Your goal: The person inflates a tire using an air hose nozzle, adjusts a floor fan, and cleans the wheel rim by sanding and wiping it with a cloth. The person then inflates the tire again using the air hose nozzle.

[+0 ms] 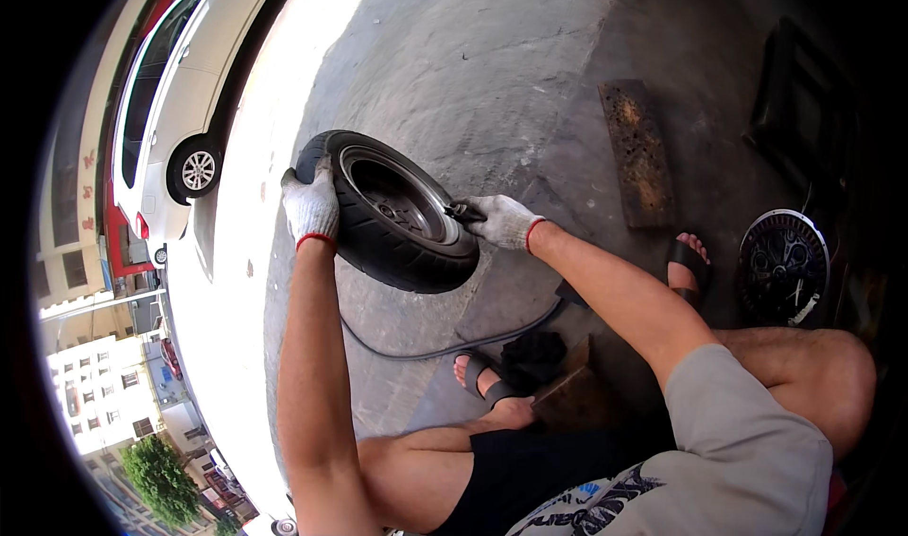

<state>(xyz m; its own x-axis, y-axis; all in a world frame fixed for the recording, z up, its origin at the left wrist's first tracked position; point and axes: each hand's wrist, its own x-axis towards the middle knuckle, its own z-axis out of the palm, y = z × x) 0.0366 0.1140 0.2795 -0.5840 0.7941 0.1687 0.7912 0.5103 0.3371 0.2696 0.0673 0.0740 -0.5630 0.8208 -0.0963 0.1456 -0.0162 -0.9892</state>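
Note:
A small black wheel with a treaded tyre (397, 255) is tilted in front of me, its dark metal rim (402, 196) facing up. My left hand (312, 200), in a white knit glove with a red cuff, grips the tyre's left side, thumb on the tread. In my right hand (503, 222), gloved the same way, is a small dark metal tool (463, 212), its tip at the right edge of the rim. The glove covers part of that tool, and its exact kind does not show.
A thin dark hose (426, 355) curves over the concrete near my sandalled feet. A worn wooden board (637, 153) lies to the right, with a round dial-like disc (784, 267) and a black frame (804, 111) beyond. A black cloth (532, 358) is by my foot. A white car (180, 92) stands far left.

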